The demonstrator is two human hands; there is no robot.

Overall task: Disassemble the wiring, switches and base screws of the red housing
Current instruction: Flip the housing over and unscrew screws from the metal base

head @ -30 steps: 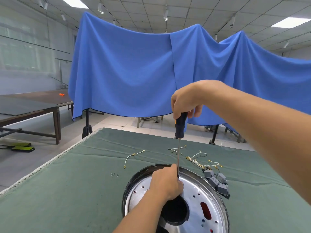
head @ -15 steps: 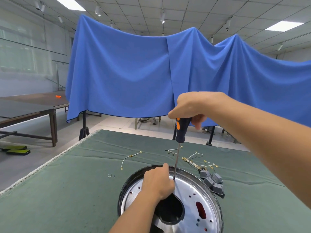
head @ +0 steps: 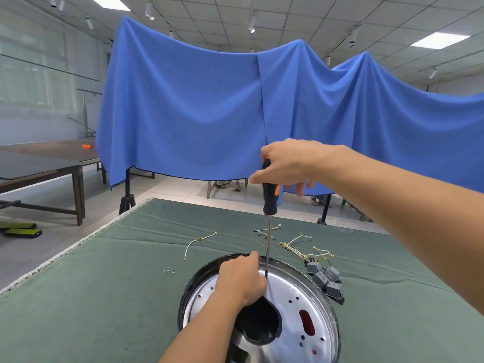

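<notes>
Right hand [head: 290, 163] clamped on upright black-and-orange-handled screwdriver [head: 269, 195], tip down on shiny round metal base plate [head: 293, 297]; left hand [head: 242, 281] curled over plate's dark central opening, gripping its edge.

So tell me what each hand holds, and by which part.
Right hand grips the screwdriver by its handle; left hand rests on the metal base plate.

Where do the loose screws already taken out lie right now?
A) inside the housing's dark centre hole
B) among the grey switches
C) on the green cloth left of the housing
C: three small screws sit together on the green cloth, left of the housing.
</notes>
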